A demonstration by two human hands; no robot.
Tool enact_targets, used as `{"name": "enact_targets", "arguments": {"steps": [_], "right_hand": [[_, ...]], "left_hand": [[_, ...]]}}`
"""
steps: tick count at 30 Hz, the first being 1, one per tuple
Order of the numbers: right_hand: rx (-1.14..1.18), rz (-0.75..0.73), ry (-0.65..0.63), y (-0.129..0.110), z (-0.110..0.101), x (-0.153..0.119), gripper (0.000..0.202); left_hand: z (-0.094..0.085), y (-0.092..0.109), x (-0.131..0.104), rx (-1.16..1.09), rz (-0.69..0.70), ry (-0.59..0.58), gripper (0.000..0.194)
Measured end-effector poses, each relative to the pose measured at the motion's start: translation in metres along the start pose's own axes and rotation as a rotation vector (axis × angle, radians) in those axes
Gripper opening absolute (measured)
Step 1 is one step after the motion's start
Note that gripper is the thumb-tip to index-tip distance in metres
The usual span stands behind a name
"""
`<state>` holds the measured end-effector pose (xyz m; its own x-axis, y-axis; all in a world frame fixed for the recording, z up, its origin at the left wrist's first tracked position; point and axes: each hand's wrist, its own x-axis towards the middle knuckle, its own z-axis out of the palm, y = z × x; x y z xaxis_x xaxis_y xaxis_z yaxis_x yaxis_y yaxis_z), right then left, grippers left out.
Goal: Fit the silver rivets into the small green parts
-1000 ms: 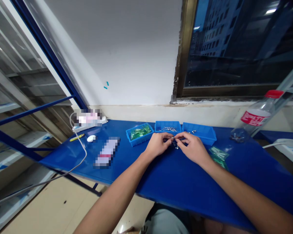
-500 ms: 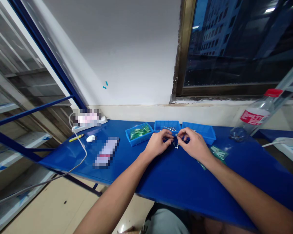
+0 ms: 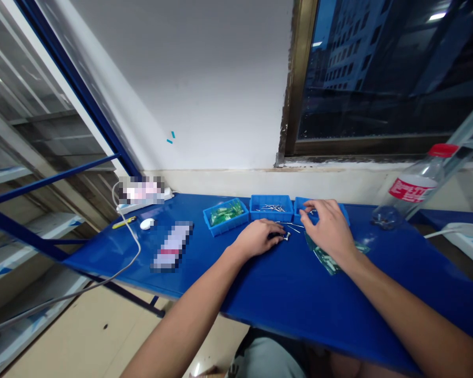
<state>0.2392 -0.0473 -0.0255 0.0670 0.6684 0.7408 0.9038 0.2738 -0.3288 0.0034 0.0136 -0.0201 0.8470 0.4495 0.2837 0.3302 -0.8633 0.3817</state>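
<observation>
My left hand (image 3: pixel 260 237) rests low over the table, fingers curled and pointing right. Its fingertips are beside small silvery metal pieces (image 3: pixel 287 236); what they pinch, if anything, is hidden. Thin metal rods (image 3: pixel 294 226) lie just beyond them on the blue top. My right hand (image 3: pixel 328 227) hovers at the front of the right blue bin (image 3: pixel 343 212), thumb and fingers apart, with nothing visible held. Under that wrist lies a green-tinted plastic bag (image 3: pixel 326 261) of small pieces. The middle blue bin (image 3: pixel 271 214) holds several thin metal pins.
A left blue bin (image 3: pixel 225 218) contains green plastic bags. Farther left are a blurred-out flat item (image 3: pixel 171 247), a white round object (image 3: pixel 146 224), a yellow cutter (image 3: pixel 123 222) and a power strip (image 3: pixel 145 202) with its cable. A red-capped bottle (image 3: pixel 413 189) stands at right.
My hands have come apart. The right one moved right and up to the right bin, its fingers opening; the left lowered slightly to the table. Rods and the bag now show more.
</observation>
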Motion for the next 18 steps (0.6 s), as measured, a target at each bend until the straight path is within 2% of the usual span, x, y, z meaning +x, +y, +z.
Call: {"name": "enact_targets", "arguments": {"steps": [12, 18], "right_hand": [[0.185, -0.03, -0.082, -0.022, 0.001, -0.006, 0.015], [0.223, -0.055, -0.112, -0.025, 0.004, -0.009, 0.016]], "left_hand": [[0.001, 0.0, 0.0, 0.028, -0.141, 0.09, 0.024], [-0.002, 0.002, 0.0, 0.016, -0.151, 0.098, 0.022]]}}
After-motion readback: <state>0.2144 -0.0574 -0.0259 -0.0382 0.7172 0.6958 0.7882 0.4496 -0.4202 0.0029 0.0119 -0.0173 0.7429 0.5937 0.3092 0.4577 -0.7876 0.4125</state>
